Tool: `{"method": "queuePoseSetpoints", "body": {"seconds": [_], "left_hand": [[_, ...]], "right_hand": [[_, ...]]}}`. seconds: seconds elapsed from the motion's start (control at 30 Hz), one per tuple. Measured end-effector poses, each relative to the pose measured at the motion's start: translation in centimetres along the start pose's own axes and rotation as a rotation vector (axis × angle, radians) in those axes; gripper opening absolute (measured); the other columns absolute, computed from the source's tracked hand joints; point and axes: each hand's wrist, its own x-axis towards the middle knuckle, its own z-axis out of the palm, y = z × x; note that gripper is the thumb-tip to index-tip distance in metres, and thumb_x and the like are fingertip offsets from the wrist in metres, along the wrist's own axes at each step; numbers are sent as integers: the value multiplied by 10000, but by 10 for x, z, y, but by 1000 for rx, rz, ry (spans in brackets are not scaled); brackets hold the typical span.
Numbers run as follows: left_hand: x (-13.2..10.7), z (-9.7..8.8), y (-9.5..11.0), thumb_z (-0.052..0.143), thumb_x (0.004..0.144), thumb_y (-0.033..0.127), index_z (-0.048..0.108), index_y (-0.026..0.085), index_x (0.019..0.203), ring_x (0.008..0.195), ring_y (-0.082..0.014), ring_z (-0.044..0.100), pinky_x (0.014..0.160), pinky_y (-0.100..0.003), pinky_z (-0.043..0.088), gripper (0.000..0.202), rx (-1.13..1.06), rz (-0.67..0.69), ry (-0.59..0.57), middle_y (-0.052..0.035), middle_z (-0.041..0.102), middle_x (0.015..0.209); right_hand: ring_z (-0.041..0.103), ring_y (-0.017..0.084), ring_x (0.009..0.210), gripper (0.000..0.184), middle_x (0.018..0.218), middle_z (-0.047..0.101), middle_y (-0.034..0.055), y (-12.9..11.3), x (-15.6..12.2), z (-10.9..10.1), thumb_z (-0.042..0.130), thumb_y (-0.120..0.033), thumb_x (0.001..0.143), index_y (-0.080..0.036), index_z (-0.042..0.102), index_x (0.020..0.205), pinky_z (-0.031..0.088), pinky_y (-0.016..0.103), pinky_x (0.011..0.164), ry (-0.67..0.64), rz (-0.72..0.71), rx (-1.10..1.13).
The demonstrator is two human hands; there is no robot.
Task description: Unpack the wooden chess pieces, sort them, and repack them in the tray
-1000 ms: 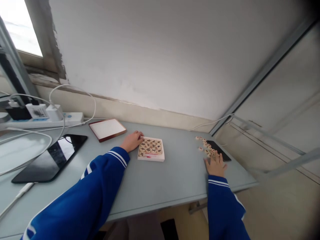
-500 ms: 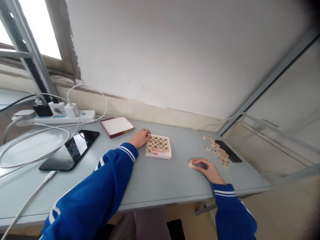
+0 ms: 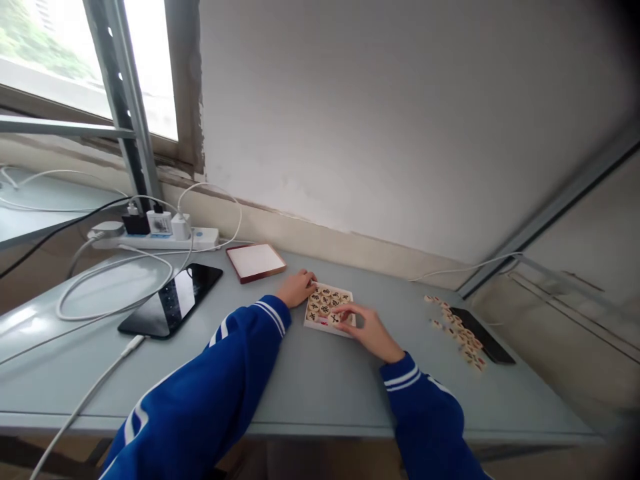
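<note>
A small white box [image 3: 320, 325] filled with several round wooden chess pieces sits mid-table. My left hand [image 3: 297, 288] rests against the box's left edge, fingers curled on its rim. My right hand [image 3: 365, 325] reaches over the box's near right corner, fingers pinched on a wooden piece set down among the others. A scatter of loose chess pieces [image 3: 457, 331] lies to the right, beside a black phone [image 3: 482, 335].
A red-rimmed box lid [image 3: 255, 261] lies behind the box. A black tablet [image 3: 172, 300] with a white cable lies at the left. A power strip [image 3: 155, 235] with plugs and cables sits under the window. The grey table [image 3: 320, 387] ends close in front.
My right hand left the loose pieces at the right, carried one piece leftward across the table and now sits over the box. My left hand stayed on the box. The camera turned left.
</note>
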Motion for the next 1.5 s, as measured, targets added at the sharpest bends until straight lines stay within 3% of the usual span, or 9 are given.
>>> {"method": "queuePoseSetpoints", "body": {"seconds": [0.27, 0.57, 0.7, 0.8, 0.9, 1.0, 1.17, 1.33, 1.5], "left_hand": [[-1, -3, 4, 372, 831, 340, 538, 197, 972, 766, -165, 552, 695, -273, 403, 261, 3, -15, -17, -50, 538, 936], [1, -2, 3, 375, 830, 335, 541, 195, 976, 777, -173, 547, 702, -282, 401, 261, -5, -21, -18, -55, 537, 929], [2, -2, 2, 350, 837, 351, 541, 196, 976, 759, -167, 543, 695, -278, 398, 282, -7, -13, -27, -51, 536, 922], [2, -2, 2, 346, 834, 360, 541, 199, 972, 770, -171, 540, 692, -275, 393, 288, -1, -3, -23, -48, 537, 911], [3, -2, 2, 344, 831, 368, 542, 201, 968, 767, -173, 537, 688, -274, 390, 292, 2, -3, -18, -46, 537, 903], [3, -2, 2, 339, 832, 374, 542, 204, 968, 751, -170, 536, 682, -276, 390, 298, -6, -5, -24, -45, 535, 896], [2, -5, 2, 345, 829, 380, 545, 204, 969, 765, -172, 538, 696, -276, 393, 301, -8, -6, -28, -47, 535, 900], [1, -5, 3, 336, 834, 372, 546, 202, 966, 777, -171, 541, 695, -273, 397, 300, 5, -3, -28, -46, 538, 906], [1, -3, 2, 341, 833, 373, 544, 200, 964, 766, -173, 545, 722, -283, 395, 297, 11, -1, -14, -46, 541, 908]], "right_hand": [[548, 138, 832, 185, 937, 604, 26, 6, 13, 14, 519, -314, 793, -220, 631, 906, 432, 260, 733, -92, -80, 2], [517, 141, 726, 255, 745, 580, 9, 3, 1, 11, 455, -381, 828, -203, 575, 692, 351, 278, 691, 49, -70, -433], [512, 172, 829, 227, 841, 591, 36, 24, -30, -17, 413, -361, 843, -207, 578, 814, 344, 306, 753, 281, 62, -629], [496, 223, 887, 274, 910, 586, 87, 61, -78, -56, 367, -336, 841, -182, 589, 879, 363, 362, 778, 540, 317, -850], [404, 316, 1069, 395, 1224, 441, 138, 101, -135, -90, 398, -398, 799, -174, 542, 1090, 379, 454, 780, 666, 562, -1079], [303, 332, 1180, 508, 1371, 267, 121, 128, -175, -107, 342, -469, 801, -198, 451, 1216, 384, 513, 782, 558, 678, -1184], [260, 293, 1231, 444, 1343, 353, 68, 140, -181, -106, 306, -464, 815, -240, 526, 1128, 316, 552, 872, 425, 665, -1197], [526, 256, 958, 335, 997, 620, 96, 118, -157, -90, 361, -414, 819, -217, 589, 966, 315, 488, 891, 426, 462, -1047], [585, 193, 741, 255, 838, 660, 22, 74, -128, -69, 498, -452, 754, -247, 613, 852, 424, 350, 741, 232, 346, -588]]}}
